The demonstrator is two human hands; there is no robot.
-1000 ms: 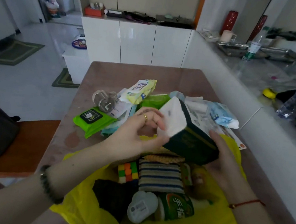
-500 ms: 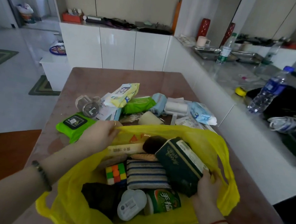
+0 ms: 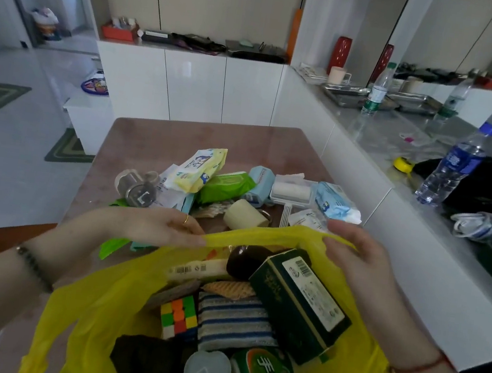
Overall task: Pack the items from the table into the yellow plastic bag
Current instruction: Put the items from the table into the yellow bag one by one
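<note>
Yellow plastic bag (image 3: 98,301) rim pinched by both hands, left (image 3: 155,226) and right (image 3: 357,257), palms inward

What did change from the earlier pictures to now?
The green box went from both hands into the yellow bag and was released. The right hand now grips the far rim; the left hand holds it too. Table items stayed.

Soft daylight, countertop (image 3: 380,132) glare, wide-angle edge distortion.
</note>
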